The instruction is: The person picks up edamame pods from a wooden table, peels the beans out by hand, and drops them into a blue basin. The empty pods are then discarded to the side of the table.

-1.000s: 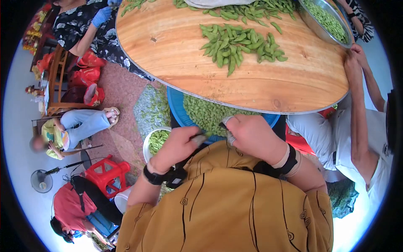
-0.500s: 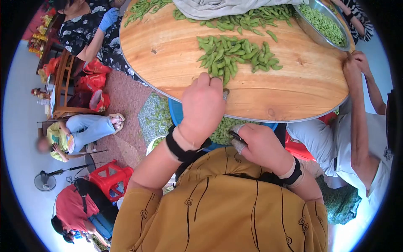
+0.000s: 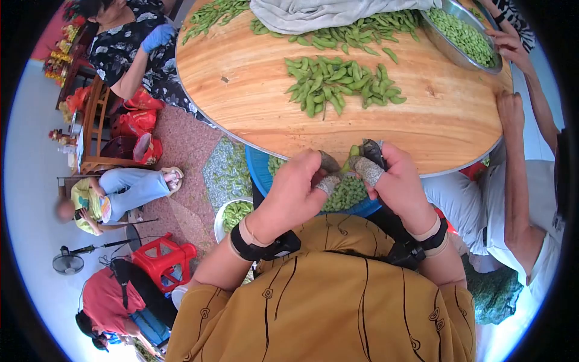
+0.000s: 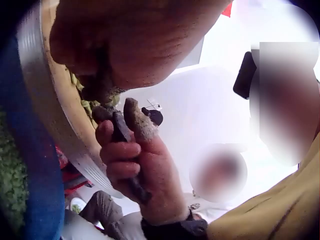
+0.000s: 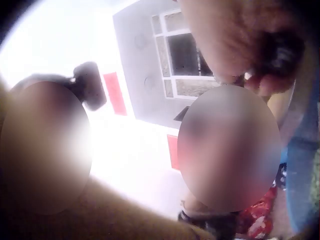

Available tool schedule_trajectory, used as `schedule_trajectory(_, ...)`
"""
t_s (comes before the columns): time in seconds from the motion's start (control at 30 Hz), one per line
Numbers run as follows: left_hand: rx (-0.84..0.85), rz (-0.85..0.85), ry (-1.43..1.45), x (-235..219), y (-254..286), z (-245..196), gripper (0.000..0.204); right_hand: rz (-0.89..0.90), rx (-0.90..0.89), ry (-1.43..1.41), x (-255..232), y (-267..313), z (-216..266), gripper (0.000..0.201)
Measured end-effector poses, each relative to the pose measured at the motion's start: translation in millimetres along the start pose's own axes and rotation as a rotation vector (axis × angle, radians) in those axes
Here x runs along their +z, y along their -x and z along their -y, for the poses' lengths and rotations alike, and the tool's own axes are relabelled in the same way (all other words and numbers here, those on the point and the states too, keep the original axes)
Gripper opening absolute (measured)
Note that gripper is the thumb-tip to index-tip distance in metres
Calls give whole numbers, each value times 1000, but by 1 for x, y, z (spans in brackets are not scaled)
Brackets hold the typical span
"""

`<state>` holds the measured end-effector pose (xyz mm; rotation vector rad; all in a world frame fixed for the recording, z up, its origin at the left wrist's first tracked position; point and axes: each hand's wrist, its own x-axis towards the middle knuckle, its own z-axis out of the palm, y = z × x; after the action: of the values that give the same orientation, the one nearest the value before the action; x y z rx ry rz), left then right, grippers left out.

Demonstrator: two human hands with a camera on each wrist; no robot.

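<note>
In the head view, a green edamame pod (image 3: 351, 158) is between my two hands over the table's near edge. My left hand (image 3: 286, 193) pinches it from the left, its thumb and index finger in worn grey wraps. My right hand (image 3: 403, 181), thumb also wrapped, meets the pod from the right. In the left wrist view, a slim dark tool (image 4: 120, 127) lies along the right palm, gripped by curled fingers; its kind cannot be told. Below both hands, a blue basin (image 3: 256, 172) holds shelled green beans (image 3: 344, 196).
A pile of pods (image 3: 338, 81) lies on the wooden table (image 3: 241, 99), with more beside a grey cloth (image 3: 325, 15). A metal bowl (image 3: 491, 63) of beans stands far right, another person's hand (image 3: 509, 45) at its rim. A white bowl (image 3: 220, 232) sits lower left.
My left hand reached to the pod pile half a second ago and has drawn back toward me with a pod. My right hand has risen from over the basin to meet it.
</note>
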<state>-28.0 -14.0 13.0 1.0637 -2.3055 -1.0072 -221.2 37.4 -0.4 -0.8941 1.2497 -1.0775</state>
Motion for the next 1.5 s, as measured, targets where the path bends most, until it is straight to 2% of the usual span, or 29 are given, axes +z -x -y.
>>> schedule_trajectory(0.07,-71,25,294,5,2,-7,15,7,-5,26,2,1,-1,13)
schedule_trajectory(0.1,-69,24,296,5,2,-5,15,9,-25,14,3,2,-3,14)
schedule_trajectory(0.17,-264,119,562,9,4,-1,12,8,-38,3,6,5,-2,15)
schedule_trajectory(0.27,-345,127,721,6,3,2,16,33,13,-25,6,12,4,20)
schedule_trajectory(0.33,-330,131,733,12,7,9,17,98,-225,279,5,14,2,28)
schedule_trajectory(0.37,-312,134,739,13,8,11,18,99,-223,280,6,15,4,28)
schedule_trajectory(0.43,-284,121,730,13,6,5,18,149,-112,230,8,18,7,31)
schedule_trajectory(0.6,-168,121,565,6,5,1,17,177,-136,213,8,16,5,34)
schedule_trajectory(0.67,193,-89,-96,12,9,14,18,171,-117,167,9,16,6,35)
schedule_trajectory(0.77,277,-62,-246,10,13,8,18,166,-15,153,8,13,4,38)
schedule_trajectory(0.8,278,-60,-244,9,12,6,18,215,79,38,7,11,4,38)
schedule_trajectory(0.83,151,9,35,8,12,5,14,266,173,-78,7,11,4,38)
schedule_trajectory(0.87,22,77,313,7,12,5,11,267,174,-78,7,11,5,38)
schedule_trajectory(0.9,20,76,313,7,12,5,11,244,184,-63,8,12,7,37)
schedule_trajectory(0.97,-270,139,807,7,14,6,10,224,196,-47,8,13,8,36)
schedule_trajectory(1.03,-280,142,818,8,14,11,12,205,40,-60,7,14,7,37)
schedule_trajectory(1.1,-289,147,829,9,13,14,16,221,18,-22,6,15,8,38)
schedule_trajectory(1.2,-296,125,770,12,12,14,12,242,9,30,6,15,7,39)
schedule_trajectory(1.3,-226,106,669,12,12,13,10,267,35,58,4,13,10,39)
schedule_trajectory(1.37,-68,43,425,12,12,14,10,286,50,72,4,13,10,39)
schedule_trajectory(1.4,-69,43,425,13,12,18,10,285,85,30,4,12,9,38)
schedule_trajectory(1.47,129,18,226,15,14,30,10,282,120,-12,4,13,9,36)
schedule_trajectory(1.5,128,19,226,11,15,28,10,296,211,-136,3,13,11,35)
